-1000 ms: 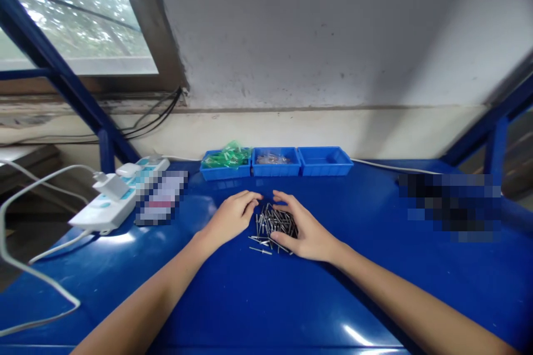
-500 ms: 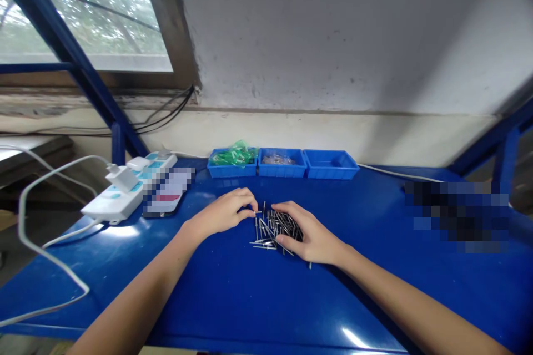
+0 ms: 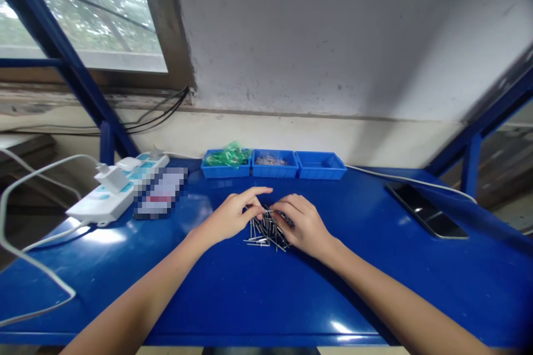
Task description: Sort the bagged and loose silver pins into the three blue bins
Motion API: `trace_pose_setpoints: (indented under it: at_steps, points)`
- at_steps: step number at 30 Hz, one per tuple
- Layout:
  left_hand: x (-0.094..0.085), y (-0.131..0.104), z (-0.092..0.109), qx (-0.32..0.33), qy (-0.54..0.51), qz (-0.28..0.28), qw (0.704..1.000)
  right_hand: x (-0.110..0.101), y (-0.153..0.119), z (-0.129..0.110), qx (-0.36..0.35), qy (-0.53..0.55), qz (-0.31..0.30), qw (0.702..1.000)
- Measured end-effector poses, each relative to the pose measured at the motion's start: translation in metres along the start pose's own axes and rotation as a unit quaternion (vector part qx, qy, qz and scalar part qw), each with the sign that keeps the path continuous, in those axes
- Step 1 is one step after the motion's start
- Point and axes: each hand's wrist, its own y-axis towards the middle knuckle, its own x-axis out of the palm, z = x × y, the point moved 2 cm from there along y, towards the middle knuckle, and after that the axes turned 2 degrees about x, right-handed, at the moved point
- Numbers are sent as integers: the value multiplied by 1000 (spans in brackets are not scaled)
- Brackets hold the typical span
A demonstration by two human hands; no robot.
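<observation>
A loose pile of thin metal pop rivets lies on the blue table between my hands. My left hand is at the pile's left edge, its index finger stretched out over the rivets. Its thumb and a bent finger pinch the end of one rivet. From the right, my right hand arches over the pile, with thumb and fingertips closed at the other end of this small silvery rivet. The right palm hides part of the pile.
Along the wall stand blue bins: one with a green bag, one with a clear bag of small parts, and a third bin. A white power strip and a blurred phone-like object are left; a black phone lies right.
My right hand has moved from cupping the pile to a pinch near my left fingertips. My left index finger has straightened. The view has shifted slightly to the right.
</observation>
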Motion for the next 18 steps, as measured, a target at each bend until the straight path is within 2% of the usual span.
trace_pose_setpoints:
  at_steps: [2, 4, 5, 7, 9, 10, 11, 12, 14, 15, 16, 18]
  points:
    - [-2, 0, -1, -5, 2, -4, 1000, -4, 3, -3, -25, -41, -8, 999]
    - [-9, 0, -6, -11, 26, -1, 1000, -15, 7, -2, -46, -75, 24, 996]
    - [-14, 0, -12, -13, 55, 4, 998, -25, 9, 0, -53, -85, 62, 993]
    - [-23, -2, -25, -12, 142, 3, 990, -48, 12, 10, -59, -99, 187, 976]
    - [-30, -4, -40, -11, 231, -29, 972, -69, 13, 28, -31, -138, 315, 939]
    - [-31, -5, -46, -13, 261, -50, 964, -77, 13, 39, 2, -171, 348, 922]
    - [-31, -5, -51, -18, 278, -68, 958, -80, 13, 52, 55, -211, 342, 914]
    - [-30, -5, -54, -22, 286, -79, 955, -80, 13, 64, 114, -248, 293, 916]
    - [-27, -4, -55, -21, 291, -81, 953, -69, 9, 84, 223, -286, 151, 920]
    - [-25, -3, -54, -19, 293, -74, 953, -62, 6, 87, 256, -283, 94, 920]
    - [-23, -2, -51, -18, 292, -62, 954, -53, 2, 86, 271, -265, 57, 923]
    - [-19, -1, -44, -12, 279, -33, 960, -37, -1, 71, 245, -201, 27, 948]
